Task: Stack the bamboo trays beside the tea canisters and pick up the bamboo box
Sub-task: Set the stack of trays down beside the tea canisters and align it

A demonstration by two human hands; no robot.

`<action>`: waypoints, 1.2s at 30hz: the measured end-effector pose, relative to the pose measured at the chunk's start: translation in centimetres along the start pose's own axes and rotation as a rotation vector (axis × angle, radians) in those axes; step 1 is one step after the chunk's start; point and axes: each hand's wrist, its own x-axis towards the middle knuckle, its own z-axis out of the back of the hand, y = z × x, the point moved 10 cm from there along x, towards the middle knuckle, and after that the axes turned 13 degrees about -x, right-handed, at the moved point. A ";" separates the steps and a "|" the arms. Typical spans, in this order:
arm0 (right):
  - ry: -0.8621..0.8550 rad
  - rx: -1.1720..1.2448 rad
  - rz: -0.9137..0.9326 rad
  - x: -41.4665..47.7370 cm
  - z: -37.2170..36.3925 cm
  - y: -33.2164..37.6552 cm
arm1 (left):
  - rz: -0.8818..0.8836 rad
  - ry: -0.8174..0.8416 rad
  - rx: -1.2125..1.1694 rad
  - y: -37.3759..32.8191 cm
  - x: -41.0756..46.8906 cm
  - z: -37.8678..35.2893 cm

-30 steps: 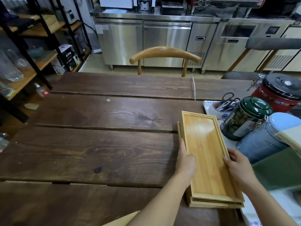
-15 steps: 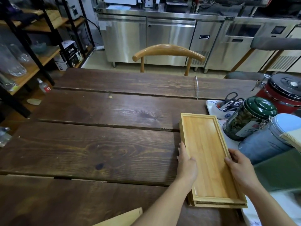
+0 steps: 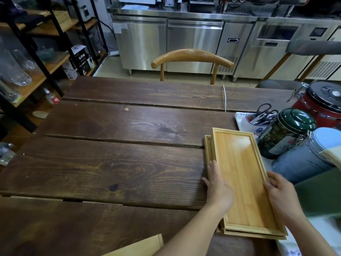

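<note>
On the right side of the dark plank table (image 3: 114, 163) we keep the bamboo trays (image 3: 239, 174) stacked lengthwise, running away from us, with the tea canisters close by on their right: the green-lidded canister (image 3: 284, 133) just beyond the far right corner and the blue-grey canister (image 3: 304, 159) lying alongside the right rim. We bracket the stack from both sides because that is the simplest way to square it. Our left hand (image 3: 218, 185) lies flat against the left edge, fingers (image 3: 214, 167) straight and close together, pressing inward instead of gripping. Our right hand (image 3: 282, 194) cups the right rim with fingers loosely curled over it; neither hand closes around anything. The top tray sits slightly skewed, so a strip of the tray beneath shows along the far left edge and at the near end, which we judge is why both palms stay on the sides. The stack looks settled flat on the table, so the stacking step seems nearly finished. A pale wooden corner (image 3: 145, 246) at the bottom of the view may be the bamboo box, though too little shows to be sure; if so, reaching it would call for freeing a hand.
</note>
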 end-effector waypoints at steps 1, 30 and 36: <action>0.000 0.005 -0.001 0.0 0.0 0.0 | -0.008 -0.005 0.004 -0.2 -0.1 -0.1; 0.127 0.204 -0.105 0.7 -0.3 -0.4 | -0.048 -0.074 -0.140 0.2 0.2 1.4; 0.126 0.197 -0.085 1.2 -0.5 0.2 | -0.047 -0.078 -0.137 0.7 1.2 1.7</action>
